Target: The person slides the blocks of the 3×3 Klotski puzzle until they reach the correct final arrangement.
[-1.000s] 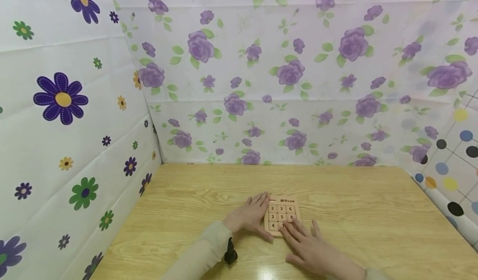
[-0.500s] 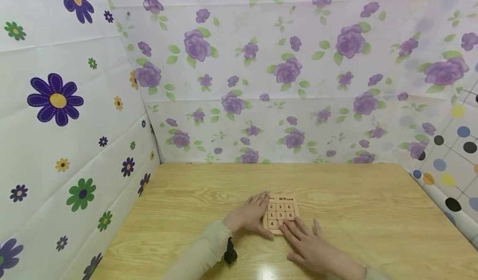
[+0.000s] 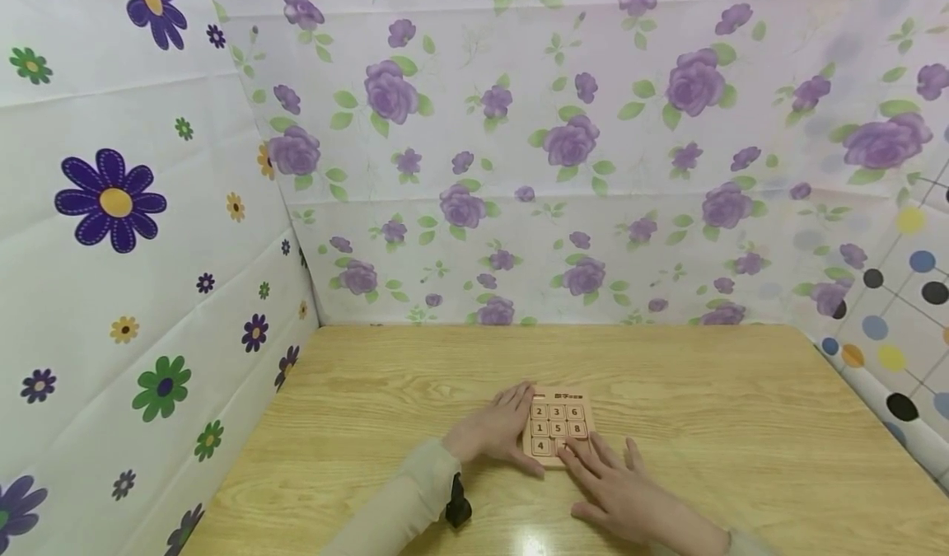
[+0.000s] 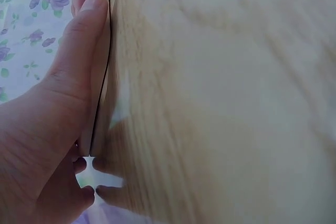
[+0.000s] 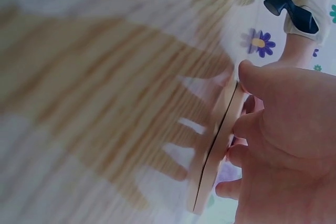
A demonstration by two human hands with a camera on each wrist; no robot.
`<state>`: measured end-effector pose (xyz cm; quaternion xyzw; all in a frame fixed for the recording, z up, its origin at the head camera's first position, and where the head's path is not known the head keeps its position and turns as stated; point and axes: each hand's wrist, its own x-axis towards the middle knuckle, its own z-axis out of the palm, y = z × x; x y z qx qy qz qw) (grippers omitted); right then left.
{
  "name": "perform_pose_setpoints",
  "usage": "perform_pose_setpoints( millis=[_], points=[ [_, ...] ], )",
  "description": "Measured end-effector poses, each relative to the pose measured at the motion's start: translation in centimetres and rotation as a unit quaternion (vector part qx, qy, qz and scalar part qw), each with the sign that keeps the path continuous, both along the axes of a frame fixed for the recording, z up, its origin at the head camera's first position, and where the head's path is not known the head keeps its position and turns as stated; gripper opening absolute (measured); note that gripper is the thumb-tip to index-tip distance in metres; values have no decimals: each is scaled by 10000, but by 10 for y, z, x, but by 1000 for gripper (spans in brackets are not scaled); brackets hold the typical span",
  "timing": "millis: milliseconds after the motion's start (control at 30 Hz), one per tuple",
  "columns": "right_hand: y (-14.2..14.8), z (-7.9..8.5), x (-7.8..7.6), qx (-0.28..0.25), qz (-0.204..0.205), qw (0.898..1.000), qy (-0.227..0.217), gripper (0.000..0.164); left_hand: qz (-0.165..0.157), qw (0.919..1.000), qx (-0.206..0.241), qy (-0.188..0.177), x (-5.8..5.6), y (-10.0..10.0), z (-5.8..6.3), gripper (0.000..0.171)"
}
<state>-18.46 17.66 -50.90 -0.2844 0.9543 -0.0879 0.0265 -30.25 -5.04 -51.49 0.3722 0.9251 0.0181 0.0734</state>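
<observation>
A wooden number slide puzzle [image 3: 558, 429] lies flat on the table, its tiles showing 2, 3, 6, 1, 5, 8, 4 and, partly covered, 7. Along its left edge rests my left hand [image 3: 500, 431], fingers straight towards the far corner and thumb against the near edge. The left wrist view shows that thumb [image 4: 79, 45] lying along the side of the puzzle [image 4: 100, 77]. My right hand [image 3: 619, 490] reaches over the near right corner with fingers extended, a fingertip touching the 7 tile. Its fingers [image 5: 241, 127] overlap the puzzle's edge [image 5: 215, 150] in the right wrist view.
The wood-grain table [image 3: 371, 391] stretches out around the puzzle. Behind it hangs a purple-rose cloth [image 3: 519, 235], with a daisy-print cloth [image 3: 222, 358] on the left and a dotted cloth [image 3: 904, 325] on the right. A black device [image 3: 457, 502] sits at my left wrist.
The head view shifted slightly at first. My right fingertips have slid a little to the right and nearer to me over the 7 tile; my left hand stays in place.
</observation>
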Motion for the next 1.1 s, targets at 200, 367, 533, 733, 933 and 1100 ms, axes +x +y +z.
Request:
perform_pose_setpoints(
  millis=[200,367,533,733,933,1100],
  points=[
    [2,2,0,-13,-36,10000,-80,73,196,9996,78,-172,2,0,-1,137],
    [2,3,0,-36,-38,9999,-136,73,422,9988,124,-200,1,-1,-2,140],
    [2,2,0,-11,-10,9999,-147,73,634,9980,-3,-39,2,-1,-4,143],
    [2,2,1,-71,-14,9998,-170,72,776,9962,-282,261,6,1,-8,145],
    [2,0,0,-153,-44,9997,-179,72,787,9963,-152,294,8,3,-10,144],
    [3,0,0,-86,-18,9998,-162,72,830,9965,-30,125,10,3,-12,144]
  ],
)
